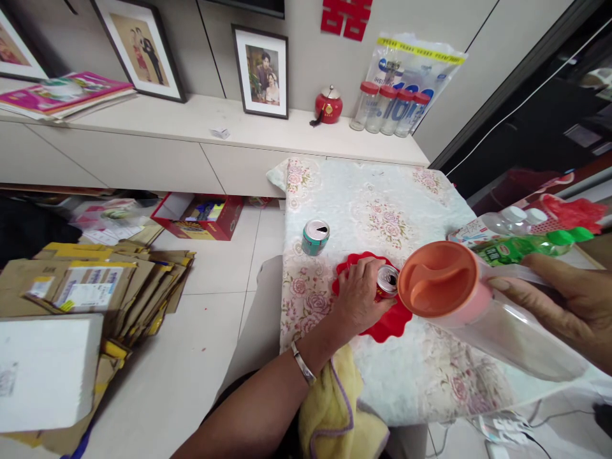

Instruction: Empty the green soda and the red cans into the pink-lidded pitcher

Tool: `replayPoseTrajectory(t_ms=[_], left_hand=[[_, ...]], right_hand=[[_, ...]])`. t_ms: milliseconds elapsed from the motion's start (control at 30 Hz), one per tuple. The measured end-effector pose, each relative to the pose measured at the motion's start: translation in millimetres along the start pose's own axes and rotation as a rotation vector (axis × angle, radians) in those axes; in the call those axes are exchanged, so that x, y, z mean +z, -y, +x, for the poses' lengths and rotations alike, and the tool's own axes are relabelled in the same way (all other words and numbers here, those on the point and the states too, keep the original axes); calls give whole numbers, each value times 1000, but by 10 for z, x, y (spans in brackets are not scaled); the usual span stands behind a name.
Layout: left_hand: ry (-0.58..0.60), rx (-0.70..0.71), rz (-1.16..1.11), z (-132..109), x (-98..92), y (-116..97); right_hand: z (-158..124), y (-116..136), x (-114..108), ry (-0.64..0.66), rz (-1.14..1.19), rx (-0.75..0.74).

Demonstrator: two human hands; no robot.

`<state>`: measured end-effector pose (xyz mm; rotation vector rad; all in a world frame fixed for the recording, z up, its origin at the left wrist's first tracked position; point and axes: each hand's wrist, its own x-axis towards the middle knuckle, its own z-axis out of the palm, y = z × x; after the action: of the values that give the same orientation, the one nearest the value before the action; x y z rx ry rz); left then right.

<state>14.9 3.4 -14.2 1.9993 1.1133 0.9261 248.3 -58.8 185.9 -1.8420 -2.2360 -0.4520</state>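
My left hand (pixel 359 290) is wrapped round an opened drink can (pixel 387 280), which stands on a red scalloped plate (pixel 389 328). In my right hand (pixel 568 299) is the handle of a clear plastic pitcher (pixel 521 344) with an orange lid (pixel 437 278). The pitcher is tilted towards the can, its lid close to the can's top. Whether liquid is flowing I cannot tell. A green opened can (pixel 315 237) stands on the flowered tablecloth (pixel 344 197), left of the plate. Over my lap hangs a yellow cloth (pixel 347 408) with a purple edge.
Green-capped bottles (pixel 530 247) lie at the table's right side. Behind the table, a cabinet top (pixel 191 127) holds picture frames, a red pot (pixel 328 105) and red-lidded glass jars (pixel 382 108). Flattened cardboard boxes (pixel 95 280) and a red box (pixel 201 217) are on the floor at left.
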Motion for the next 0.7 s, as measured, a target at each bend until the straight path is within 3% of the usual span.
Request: replayPoseTrajectory(t_ms=[200,500,700], left_hand=[[6,-6,-4,-7,-2,0],[3,-4,-6,-5,-5,-1],[-6,5,-7,-11,1,3]], right_hand=[[67,-43,-32,3,-27,-178],[34,-21,-27,6,-1,-93],[72,-19,-48,39,16,-131]])
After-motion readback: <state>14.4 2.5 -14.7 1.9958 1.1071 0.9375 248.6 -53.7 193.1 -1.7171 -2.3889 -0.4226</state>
